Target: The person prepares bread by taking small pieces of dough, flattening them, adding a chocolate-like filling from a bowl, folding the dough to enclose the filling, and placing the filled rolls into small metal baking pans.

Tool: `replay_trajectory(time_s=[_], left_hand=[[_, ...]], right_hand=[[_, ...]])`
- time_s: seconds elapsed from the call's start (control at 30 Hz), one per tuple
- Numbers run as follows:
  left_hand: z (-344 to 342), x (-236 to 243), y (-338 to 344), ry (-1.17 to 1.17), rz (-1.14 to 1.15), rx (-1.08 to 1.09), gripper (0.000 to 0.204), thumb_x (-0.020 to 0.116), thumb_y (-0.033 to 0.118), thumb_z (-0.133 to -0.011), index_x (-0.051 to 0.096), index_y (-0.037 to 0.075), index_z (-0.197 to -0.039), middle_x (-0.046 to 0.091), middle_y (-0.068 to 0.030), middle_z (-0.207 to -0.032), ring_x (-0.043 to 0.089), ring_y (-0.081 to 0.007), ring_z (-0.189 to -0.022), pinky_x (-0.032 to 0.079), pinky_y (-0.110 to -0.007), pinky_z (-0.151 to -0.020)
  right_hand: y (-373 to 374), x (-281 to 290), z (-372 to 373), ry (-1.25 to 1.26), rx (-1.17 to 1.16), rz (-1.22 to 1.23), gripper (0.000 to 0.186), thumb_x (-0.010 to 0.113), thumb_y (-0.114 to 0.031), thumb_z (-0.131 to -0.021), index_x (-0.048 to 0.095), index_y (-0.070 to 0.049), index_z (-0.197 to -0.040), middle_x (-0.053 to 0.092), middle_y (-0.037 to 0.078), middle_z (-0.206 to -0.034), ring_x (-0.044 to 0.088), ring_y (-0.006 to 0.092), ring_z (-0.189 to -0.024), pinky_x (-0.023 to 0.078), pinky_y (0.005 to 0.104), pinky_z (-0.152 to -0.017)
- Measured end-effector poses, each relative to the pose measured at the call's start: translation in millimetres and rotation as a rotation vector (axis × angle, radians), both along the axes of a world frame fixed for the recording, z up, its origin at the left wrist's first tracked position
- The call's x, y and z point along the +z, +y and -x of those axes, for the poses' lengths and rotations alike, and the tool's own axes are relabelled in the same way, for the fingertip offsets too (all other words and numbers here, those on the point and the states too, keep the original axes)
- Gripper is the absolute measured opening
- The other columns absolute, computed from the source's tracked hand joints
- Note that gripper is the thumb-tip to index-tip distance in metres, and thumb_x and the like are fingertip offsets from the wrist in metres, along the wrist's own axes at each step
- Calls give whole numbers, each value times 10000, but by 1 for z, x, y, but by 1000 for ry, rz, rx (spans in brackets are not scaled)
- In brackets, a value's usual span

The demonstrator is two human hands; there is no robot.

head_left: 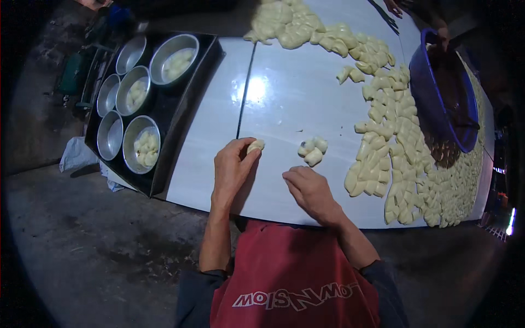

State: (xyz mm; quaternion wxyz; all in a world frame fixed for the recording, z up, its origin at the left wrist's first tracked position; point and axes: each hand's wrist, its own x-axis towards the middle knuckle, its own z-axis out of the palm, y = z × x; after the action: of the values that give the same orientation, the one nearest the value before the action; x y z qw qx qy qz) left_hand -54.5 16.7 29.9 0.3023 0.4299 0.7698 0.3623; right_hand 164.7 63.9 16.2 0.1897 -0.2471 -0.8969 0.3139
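My left hand (232,172) grips a small pale dough piece (256,145) between thumb and fingers, on the white tabletop (208,126). My right hand (309,194) is loosely closed with its back upward; whatever its fingers may hold is hidden. Just above it sits a small cluster of dough pieces (313,150), some with dark spots. A broad spread of cut dough lumps (372,164) covers the right and far parts of the table. At the left, a dark tray (186,104) holds several round metal pans (112,136), some with dough pieces inside.
A large blue tub (468,115) with dark contents stands on the right among the dough. A co-worker's arm (443,30) reaches to it, and another hand (392,8) shows at the far edge. Green machinery (74,74) and a white sack (76,153) are at the left.
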Motion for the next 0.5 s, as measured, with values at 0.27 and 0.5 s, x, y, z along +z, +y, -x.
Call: replay_trajectory(time_s=[0.27, 0.5], left_hand=[[-46, -8, -23, -985, -121, 166, 286, 707, 104, -904, 657, -18, -1158, 687, -46, -935, 617, -85, -779, 520, -220, -674], [-42, 11, -17, -751, -55, 86, 299, 719, 102, -892, 647, -19, -1156, 676, -49, -945, 602, -85, -766, 515, -218, -691]], right_hand=[[-8, -1, 38, 533, -369, 1294, 402, 666, -192, -948, 554, 49, -1249, 657, 77, -1024, 618, 104, -914, 508, 241, -808], [10, 11, 19, 558, -348, 1312, 215, 658, -90, -935, 576, 23, -1099, 685, 101, -1008, 656, 126, -916, 527, 248, -771]])
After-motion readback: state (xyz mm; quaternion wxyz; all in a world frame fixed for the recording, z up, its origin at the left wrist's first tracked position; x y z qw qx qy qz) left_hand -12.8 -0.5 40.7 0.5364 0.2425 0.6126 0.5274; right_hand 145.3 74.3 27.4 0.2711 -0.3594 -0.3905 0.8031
